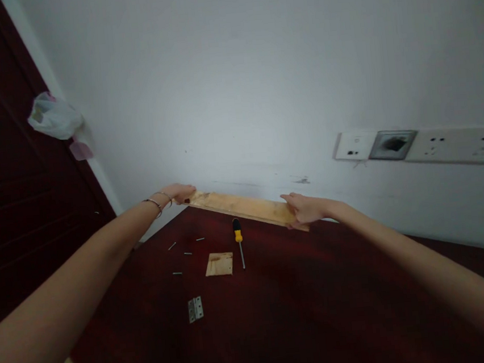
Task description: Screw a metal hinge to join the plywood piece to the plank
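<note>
A long pale wooden board [244,205] stands on its edge along the far side of a dark red table [306,312], against the white wall. My left hand [178,193] grips its left end, fingers curled over the top, with bangles on the wrist. My right hand [303,208] grips its right end. On the table in front of the board lie a screwdriver with a yellow and black handle [239,240], a small square wooden piece [219,263], a metal hinge [195,309] and several loose screws [188,253].
A dark red door [16,197] stands at the left with a plastic bag [55,115] hanging near its frame. White wall sockets [456,145] and a scorched outlet [392,145] are on the wall at the right.
</note>
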`<action>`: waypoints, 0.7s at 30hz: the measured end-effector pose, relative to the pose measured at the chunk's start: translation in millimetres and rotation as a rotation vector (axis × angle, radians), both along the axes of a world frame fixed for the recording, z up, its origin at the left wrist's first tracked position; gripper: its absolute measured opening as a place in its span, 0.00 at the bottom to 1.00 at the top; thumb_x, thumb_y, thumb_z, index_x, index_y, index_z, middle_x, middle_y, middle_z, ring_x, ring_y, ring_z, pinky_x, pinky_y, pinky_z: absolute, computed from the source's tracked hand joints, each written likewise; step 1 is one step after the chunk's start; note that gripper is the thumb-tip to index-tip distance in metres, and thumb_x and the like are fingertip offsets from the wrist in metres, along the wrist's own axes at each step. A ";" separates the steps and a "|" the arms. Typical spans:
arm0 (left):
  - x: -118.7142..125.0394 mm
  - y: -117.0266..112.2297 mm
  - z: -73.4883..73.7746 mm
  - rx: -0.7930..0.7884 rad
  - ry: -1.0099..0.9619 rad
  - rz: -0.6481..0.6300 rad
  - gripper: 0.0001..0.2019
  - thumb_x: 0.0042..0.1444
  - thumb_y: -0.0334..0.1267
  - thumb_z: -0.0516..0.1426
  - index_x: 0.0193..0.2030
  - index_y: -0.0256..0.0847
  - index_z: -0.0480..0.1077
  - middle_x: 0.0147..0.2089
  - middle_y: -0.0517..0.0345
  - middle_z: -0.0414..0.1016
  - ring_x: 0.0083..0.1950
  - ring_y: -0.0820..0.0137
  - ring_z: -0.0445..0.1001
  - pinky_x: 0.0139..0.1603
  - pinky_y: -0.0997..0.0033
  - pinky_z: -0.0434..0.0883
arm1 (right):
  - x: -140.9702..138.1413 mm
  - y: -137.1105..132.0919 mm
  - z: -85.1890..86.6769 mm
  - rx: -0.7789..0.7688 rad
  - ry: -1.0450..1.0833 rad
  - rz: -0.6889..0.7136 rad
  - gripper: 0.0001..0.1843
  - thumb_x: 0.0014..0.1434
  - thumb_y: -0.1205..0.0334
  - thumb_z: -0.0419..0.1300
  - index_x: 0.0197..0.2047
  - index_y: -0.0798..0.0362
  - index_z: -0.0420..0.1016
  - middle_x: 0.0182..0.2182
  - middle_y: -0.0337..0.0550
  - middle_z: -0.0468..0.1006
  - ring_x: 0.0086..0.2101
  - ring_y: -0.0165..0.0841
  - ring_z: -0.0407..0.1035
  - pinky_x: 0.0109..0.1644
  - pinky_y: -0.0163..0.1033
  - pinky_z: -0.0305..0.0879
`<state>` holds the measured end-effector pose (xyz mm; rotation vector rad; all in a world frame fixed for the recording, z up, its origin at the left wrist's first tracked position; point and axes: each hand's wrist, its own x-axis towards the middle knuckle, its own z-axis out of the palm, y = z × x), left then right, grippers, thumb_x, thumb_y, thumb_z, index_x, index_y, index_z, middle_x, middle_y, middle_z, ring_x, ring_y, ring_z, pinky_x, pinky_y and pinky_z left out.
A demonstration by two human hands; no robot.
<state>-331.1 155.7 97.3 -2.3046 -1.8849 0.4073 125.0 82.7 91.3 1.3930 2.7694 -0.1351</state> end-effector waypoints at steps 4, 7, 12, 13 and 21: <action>53.6 -7.1 13.9 -0.028 0.123 -0.167 0.22 0.41 0.29 0.63 0.46 0.37 0.66 0.48 0.45 0.71 0.41 0.63 0.70 0.44 0.64 0.65 | 44.4 -70.7 -4.3 0.061 0.109 -0.047 0.51 0.45 0.50 0.65 0.65 0.69 0.52 0.51 0.63 0.68 0.49 0.47 0.66 0.53 0.45 0.64; 96.6 -12.7 20.4 0.001 0.163 -0.294 0.20 0.43 0.31 0.62 0.45 0.38 0.65 0.47 0.47 0.72 0.40 0.65 0.69 0.43 0.66 0.64 | 68.9 -132.0 -14.2 0.138 0.212 -0.102 0.50 0.46 0.52 0.63 0.67 0.62 0.49 0.51 0.59 0.69 0.49 0.46 0.67 0.53 0.46 0.65; 173.3 -20.5 15.7 0.070 0.157 -0.518 0.18 0.47 0.30 0.61 0.46 0.41 0.64 0.48 0.52 0.73 0.43 0.67 0.69 0.45 0.69 0.62 | 90.1 -232.1 -42.3 0.262 0.311 -0.279 0.48 0.48 0.50 0.61 0.68 0.53 0.48 0.53 0.58 0.68 0.48 0.49 0.69 0.46 0.49 0.68; 189.2 -22.2 12.8 0.090 0.165 -0.576 0.17 0.48 0.30 0.60 0.46 0.41 0.64 0.47 0.52 0.73 0.44 0.68 0.69 0.46 0.69 0.62 | 92.3 -249.3 -49.9 0.289 0.329 -0.311 0.48 0.47 0.50 0.61 0.68 0.52 0.49 0.51 0.57 0.70 0.47 0.49 0.70 0.44 0.49 0.69; 309.6 -30.7 -15.6 0.198 0.119 -1.045 0.16 0.50 0.29 0.60 0.46 0.41 0.65 0.48 0.51 0.74 0.48 0.66 0.70 0.48 0.69 0.61 | 99.3 -352.3 -129.1 0.496 0.388 -0.565 0.58 0.44 0.52 0.65 0.70 0.40 0.33 0.36 0.49 0.73 0.36 0.50 0.72 0.39 0.55 0.72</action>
